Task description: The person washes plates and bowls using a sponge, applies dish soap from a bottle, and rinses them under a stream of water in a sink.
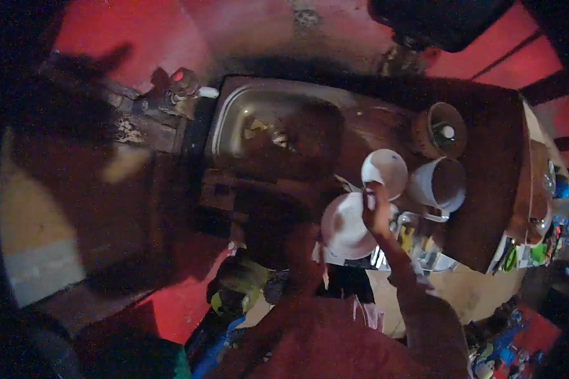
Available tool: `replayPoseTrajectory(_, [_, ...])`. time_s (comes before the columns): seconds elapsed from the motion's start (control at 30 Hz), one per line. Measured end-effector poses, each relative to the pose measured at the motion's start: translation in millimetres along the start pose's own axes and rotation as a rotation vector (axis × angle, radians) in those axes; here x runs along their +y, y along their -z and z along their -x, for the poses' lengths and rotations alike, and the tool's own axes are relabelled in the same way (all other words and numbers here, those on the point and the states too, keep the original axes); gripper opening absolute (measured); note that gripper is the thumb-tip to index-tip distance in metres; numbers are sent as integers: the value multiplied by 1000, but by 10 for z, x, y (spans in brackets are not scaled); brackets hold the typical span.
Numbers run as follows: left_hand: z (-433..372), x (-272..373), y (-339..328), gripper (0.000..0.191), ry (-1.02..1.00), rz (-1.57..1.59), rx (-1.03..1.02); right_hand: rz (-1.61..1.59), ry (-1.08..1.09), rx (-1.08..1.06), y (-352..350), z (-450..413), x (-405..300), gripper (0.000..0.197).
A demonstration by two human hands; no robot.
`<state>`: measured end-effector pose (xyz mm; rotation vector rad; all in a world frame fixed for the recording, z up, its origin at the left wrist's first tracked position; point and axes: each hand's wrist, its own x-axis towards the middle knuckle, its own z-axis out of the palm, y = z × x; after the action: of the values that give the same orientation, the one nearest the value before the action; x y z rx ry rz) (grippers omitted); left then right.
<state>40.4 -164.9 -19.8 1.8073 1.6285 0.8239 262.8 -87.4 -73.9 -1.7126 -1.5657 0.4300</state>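
My right hand [378, 208] grips the near rim of a small white bowl [390, 171], its opening facing up. Just below and to the left of it is a larger round white dish [344, 227], partly behind my fingers. My left arm [306, 256] reaches up in deep shadow at the left of the dish; its hand is too dark to make out. Right of the bowl, a white mug-like container [422, 182] with a handle is tipped with its mouth to the right.
A metal sink basin [237, 128] is set in the dark counter, with a tap [185, 85] at its upper left. A brown pot [422, 130] stands at the back right. Clear containers [424, 246] sit along the front edge. A green-yellow object [237, 284] is below left.
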Motion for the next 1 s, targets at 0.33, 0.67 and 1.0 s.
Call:
replayPoseTrajectory(0.33, [-180,-872,476,56,79,-424,21,224,-114,-654,-3292,-1142,847,38])
replayPoseTrajectory(0.67, [-325,-626,482,54,210,-419,-27,182,-207,-493,-3773,-1304,895,26])
replayPoseTrajectory(1.0, [-94,-605,401,54,229,-509,-57,188,-124,-522,-3946,-1152,1091,26])
